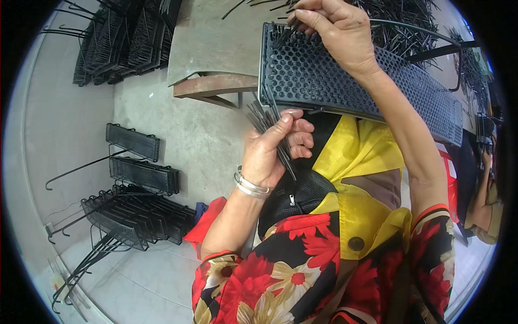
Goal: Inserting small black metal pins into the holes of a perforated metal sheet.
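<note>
A long black perforated metal tray (308, 81) with a raised rim lies slantwise in front of me. My left hand (275, 141), a metal bangle at its wrist, is closed around a bundle of thin black strips (261, 120), just off the tray's near left corner. Over the far left end of the tray, my right hand (340, 29) pinches a few short black strips (286, 33) between thumb and fingers. Their lower ends meet the perforated surface; whether they sit in its holes I cannot tell. My right forearm crosses above the tray and hides part of its middle.
Loose black strips (402, 24) are heaped beyond the tray on a worn table (216, 46) with a brown edge. Stacked black wire baskets with long hooked handles (140, 216) stand on the floor at left; more racks (121, 46) stand far left. Another person's arm (481, 189) shows at far right.
</note>
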Tool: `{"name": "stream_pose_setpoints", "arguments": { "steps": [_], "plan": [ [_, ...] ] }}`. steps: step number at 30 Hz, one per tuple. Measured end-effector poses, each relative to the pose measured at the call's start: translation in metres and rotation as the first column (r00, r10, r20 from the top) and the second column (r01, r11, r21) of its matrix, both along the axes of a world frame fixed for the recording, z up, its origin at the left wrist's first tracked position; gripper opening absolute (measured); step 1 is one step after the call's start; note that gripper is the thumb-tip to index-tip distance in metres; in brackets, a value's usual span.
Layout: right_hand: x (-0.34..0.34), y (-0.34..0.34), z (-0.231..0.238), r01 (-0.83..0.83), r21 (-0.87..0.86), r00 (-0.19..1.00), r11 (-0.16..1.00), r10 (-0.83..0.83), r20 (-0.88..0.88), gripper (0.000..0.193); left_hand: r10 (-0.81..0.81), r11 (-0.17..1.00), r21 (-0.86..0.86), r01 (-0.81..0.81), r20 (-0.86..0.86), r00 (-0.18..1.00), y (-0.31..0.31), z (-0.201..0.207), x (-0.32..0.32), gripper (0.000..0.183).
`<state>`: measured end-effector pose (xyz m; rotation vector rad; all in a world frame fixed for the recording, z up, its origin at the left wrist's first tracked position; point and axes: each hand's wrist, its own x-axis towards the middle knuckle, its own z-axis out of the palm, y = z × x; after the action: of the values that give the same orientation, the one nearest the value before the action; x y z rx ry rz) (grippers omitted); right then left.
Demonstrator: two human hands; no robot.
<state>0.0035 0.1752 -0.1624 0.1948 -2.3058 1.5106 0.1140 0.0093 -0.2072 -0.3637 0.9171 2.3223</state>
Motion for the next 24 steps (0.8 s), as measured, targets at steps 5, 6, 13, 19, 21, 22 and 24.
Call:
{"name": "stream_pose_setpoints", "arguments": {
  "steps": [5,6,13,19,21,22,24],
  "plan": [
    [-0.009,0.007,-0.003,-0.012,0.236,0.988,0.972,0.048,-0.147,0.009,-0.006,1.0,0.02,0.006,-0.001,1.0,0.0,0.0,0.0,0.027],
    [-0.013,0.008,-0.004,-0.186,0.095,0.925,0.978,0.206,-0.319,0.01,-0.005,1.0,0.023,0.005,0.012,1.0,0.0,0.0,0.0,0.027],
    [-0.024,-0.004,-0.006,-0.258,0.44,0.832,0.86,0.429,-0.352,0.004,0.004,1.0,-0.02,-0.003,0.008,1.0,-0.002,0.0,0.0,0.028],
    [-0.029,-0.02,0.011,-0.2,0.639,0.948,0.743,0.311,-0.064,0.006,-0.01,0.999,-0.033,0.011,0.027,1.0,0.0,0.0,-0.001,0.029],
    [-0.029,-0.024,0.01,-0.229,0.667,0.936,0.709,0.348,-0.049,0.006,-0.017,0.999,-0.036,0.018,0.022,1.0,0.0,0.001,-0.001,0.029],
    [-0.028,-0.027,0.004,-0.191,0.665,0.942,0.722,0.326,-0.083,0.006,-0.021,0.999,-0.039,0.022,0.016,1.0,0.0,0.001,-0.001,0.03],
    [-0.023,-0.026,0.004,-0.199,0.673,0.941,0.713,0.33,-0.072,0.007,-0.018,0.999,-0.043,0.019,0.018,1.0,0.0,0.0,-0.001,0.029]
  ]
}}
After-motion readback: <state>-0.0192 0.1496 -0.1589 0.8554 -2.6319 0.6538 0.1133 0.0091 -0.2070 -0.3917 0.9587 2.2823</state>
